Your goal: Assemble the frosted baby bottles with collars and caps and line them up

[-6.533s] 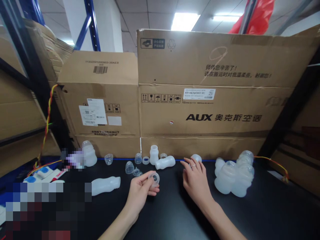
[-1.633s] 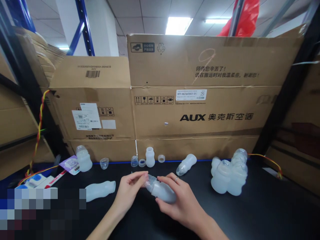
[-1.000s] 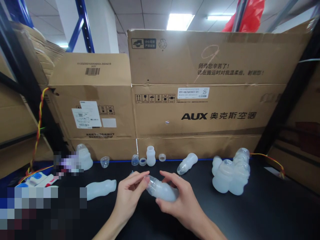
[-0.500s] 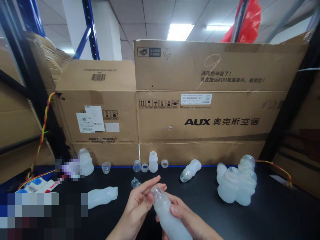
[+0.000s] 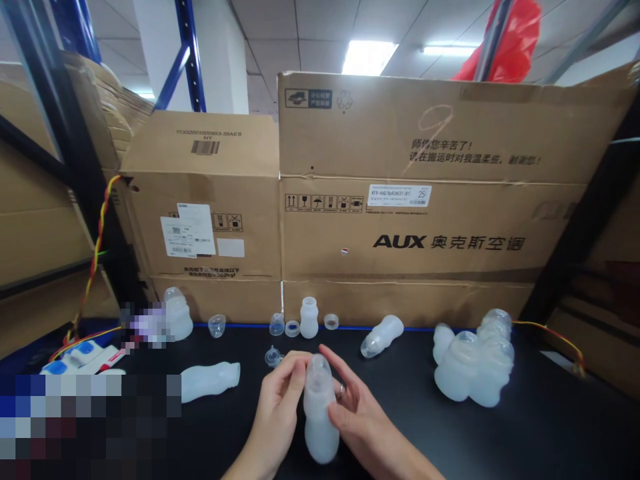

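A frosted white baby bottle (image 5: 321,427) with a clear domed cap is between my hands, its cap end pointing away from me. My right hand (image 5: 357,410) grips it from the right, thumb on the body and index finger stretched alongside the cap. From the left, my left hand (image 5: 283,393) closes its thumb and fingers against the cap end; some fingertips are hidden behind it. Just beyond my left hand lies a small clear nipple (image 5: 273,357). Farther back are an open bottle standing upright (image 5: 309,319), a ring (image 5: 293,328), another ring (image 5: 331,322) and a clear cap (image 5: 277,325).
A bottle without a cap (image 5: 210,382) lies at left, near a clear cup-shaped cap (image 5: 217,326). A capped bottle (image 5: 383,336) lies right of centre. Several capped bottles (image 5: 473,367) cluster at right. Cardboard panels (image 5: 400,267) wall off the back of the black table (image 5: 500,440).
The bottle has turned from a slant to nearly straight ahead of me. My right hand has slid forward along it towards the cap, and the camera view has shifted slightly.
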Available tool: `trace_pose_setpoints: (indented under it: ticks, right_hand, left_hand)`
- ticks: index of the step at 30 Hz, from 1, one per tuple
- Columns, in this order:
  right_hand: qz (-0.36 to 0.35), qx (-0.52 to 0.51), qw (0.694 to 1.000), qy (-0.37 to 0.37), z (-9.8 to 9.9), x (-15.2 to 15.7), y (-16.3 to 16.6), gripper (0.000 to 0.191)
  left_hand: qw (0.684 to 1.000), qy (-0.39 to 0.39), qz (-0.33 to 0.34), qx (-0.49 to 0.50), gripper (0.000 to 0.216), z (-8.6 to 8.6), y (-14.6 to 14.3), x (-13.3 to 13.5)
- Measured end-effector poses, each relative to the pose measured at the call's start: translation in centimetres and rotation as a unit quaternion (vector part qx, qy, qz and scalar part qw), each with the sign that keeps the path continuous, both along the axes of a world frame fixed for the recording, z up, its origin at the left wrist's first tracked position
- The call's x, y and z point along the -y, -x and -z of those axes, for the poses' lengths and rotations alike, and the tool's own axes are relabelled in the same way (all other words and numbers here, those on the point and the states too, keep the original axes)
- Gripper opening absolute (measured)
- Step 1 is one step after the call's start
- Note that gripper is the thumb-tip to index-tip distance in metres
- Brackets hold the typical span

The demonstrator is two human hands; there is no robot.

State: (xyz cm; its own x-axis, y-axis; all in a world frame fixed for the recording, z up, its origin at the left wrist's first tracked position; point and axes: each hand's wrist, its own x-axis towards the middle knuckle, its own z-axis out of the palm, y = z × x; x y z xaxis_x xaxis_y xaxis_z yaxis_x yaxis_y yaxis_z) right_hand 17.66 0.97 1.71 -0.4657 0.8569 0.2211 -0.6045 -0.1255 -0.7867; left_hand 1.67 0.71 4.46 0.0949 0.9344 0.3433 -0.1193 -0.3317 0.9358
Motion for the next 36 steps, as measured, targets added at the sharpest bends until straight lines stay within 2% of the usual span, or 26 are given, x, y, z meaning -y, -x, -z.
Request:
trace_pose_setpoints:
  ticks: [4, 8, 12, 21, 24, 26, 28, 30, 33, 36]
  right_hand:
    - [0.045, 0.087, 0.991, -0.097, 0.0, -0.8, -1.3, 0.077]
    - [0.068, 0.132, 0.975, -0.166, 0.3, -1.2, -1.5, 0.054]
    - [0.078, 0.143, 0.972, -0.172, 0.1, -1.0, -1.2, 0.055]
    - [0.087, 0.141, 0.975, -0.150, -0.1, -0.9, -1.6, 0.049]
    - [0.100, 0.172, 0.966, -0.163, -0.3, -1.1, -1.7, 0.050]
    - [0.133, 0.214, 0.950, -0.186, -0.4, -1.4, -2.1, 0.050]
    - [0.190, 0.277, 0.917, -0.213, -0.5, -2.0, -3.0, 0.052]
    - [0.269, 0.357, 0.865, -0.228, -0.6, -2.7, -4.2, 0.059]
    - [0.380, 0.485, 0.753, -0.231, -1.1, -3.7, -6.6, 0.071]
    - [0.449, 0.603, 0.619, -0.228, -1.8, -4.3, -8.7, 0.083]
  left_hand:
    - [0.995, -0.060, 0.035, -0.076, 0.038, 1.5, 0.3, -0.4]
    - [0.997, -0.039, 0.013, -0.069, 0.041, 2.5, 0.2, -0.7]
    - [0.998, -0.025, 0.030, -0.054, 0.031, 2.5, 0.0, -0.7]
    - [0.998, 0.028, 0.054, -0.021, 0.041, 2.2, 0.0, -1.0]
    - [0.998, 0.033, 0.046, -0.026, 0.042, 2.5, -0.2, -1.2]
    - [0.998, 0.024, 0.022, -0.048, 0.041, 3.1, -0.4, -1.3]
    - [0.995, 0.008, -0.005, -0.099, 0.039, 3.8, -0.5, -1.3]
    - [0.986, -0.002, -0.025, -0.163, 0.041, 4.4, -0.4, -1.2]
    - [0.970, -0.012, -0.042, -0.240, 0.042, 4.6, -0.1, -1.2]
    - [0.952, -0.065, -0.052, -0.295, 0.032, 4.1, 0.2, -1.3]
